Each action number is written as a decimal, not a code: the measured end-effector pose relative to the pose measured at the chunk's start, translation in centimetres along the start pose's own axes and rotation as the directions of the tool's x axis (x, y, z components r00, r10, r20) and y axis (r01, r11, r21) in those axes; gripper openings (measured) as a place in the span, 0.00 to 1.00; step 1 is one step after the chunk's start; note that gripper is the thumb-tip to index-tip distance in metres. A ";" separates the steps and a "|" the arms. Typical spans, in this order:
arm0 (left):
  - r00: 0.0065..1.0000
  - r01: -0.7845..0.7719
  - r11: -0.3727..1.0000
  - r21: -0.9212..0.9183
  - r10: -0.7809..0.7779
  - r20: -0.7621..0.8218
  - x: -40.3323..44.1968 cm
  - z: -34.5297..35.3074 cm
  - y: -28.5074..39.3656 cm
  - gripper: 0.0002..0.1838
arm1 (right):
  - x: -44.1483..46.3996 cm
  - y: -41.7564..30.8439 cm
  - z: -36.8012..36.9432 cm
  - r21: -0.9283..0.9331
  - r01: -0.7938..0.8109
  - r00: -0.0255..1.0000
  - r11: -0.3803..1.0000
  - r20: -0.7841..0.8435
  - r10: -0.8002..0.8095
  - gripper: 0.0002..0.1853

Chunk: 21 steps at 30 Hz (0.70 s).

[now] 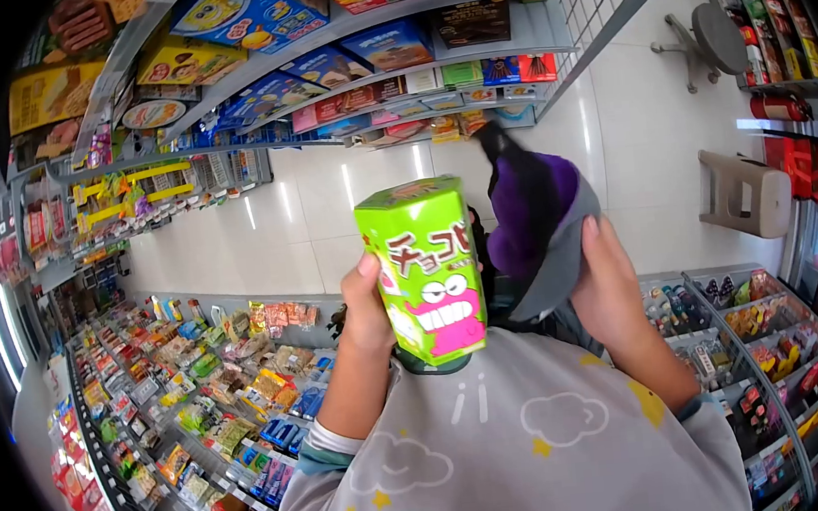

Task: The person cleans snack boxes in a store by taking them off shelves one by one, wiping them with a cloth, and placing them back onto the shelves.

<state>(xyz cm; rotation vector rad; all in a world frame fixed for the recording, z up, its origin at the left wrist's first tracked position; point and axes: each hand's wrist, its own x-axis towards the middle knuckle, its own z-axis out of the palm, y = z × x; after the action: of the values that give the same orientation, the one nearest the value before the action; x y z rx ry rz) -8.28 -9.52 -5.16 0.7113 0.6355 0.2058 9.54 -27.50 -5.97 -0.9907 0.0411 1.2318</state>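
A bright green six-sided snack box [422, 274] with brown Japanese lettering and a pink cartoon monster is upright in front of my chest. My left hand [366, 303] grips its left side, thumb on the edge and most fingers hidden behind it. To the right of the box, my right hand [604, 282] holds a purple, black and grey cap [539, 210] by its grey side. The cap is tilted with its purple part showing and a black strap sticking up at the top. Box and cap are close together.
Shelves of boxed snacks [382, 53] rise ahead. A low display of bagged snacks [217, 399] spreads at the left, with sectioned racks [757, 342] at the right. A beige step stool [742, 192] and a round grey stool [719, 39] stand on the tiled floor [325, 190].
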 end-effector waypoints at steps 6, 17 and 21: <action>0.990 -0.055 0.981 0.184 0.029 0.140 1.6 -0.7 1.3 0.64 | -0.2 -0.2 1.5 -0.116 0.049 0.998 0.992 -0.032 -0.054 0.26; 0.886 -0.370 0.680 0.633 0.053 0.461 4.0 1.3 7.4 0.63 | -1.2 0.9 5.7 -0.135 0.286 0.949 0.949 -0.096 -0.299 0.25; 0.845 -0.429 0.571 0.700 -0.020 0.534 4.5 0.8 8.4 0.62 | -2.1 0.5 7.8 -0.496 0.324 0.894 0.806 -0.118 -0.433 0.22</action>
<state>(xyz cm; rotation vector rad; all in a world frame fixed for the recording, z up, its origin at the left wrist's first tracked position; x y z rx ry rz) -3.96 -2.01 -1.24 1.6890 0.0929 -0.0729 4.66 -24.11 -0.52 -1.4773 -0.2808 0.7566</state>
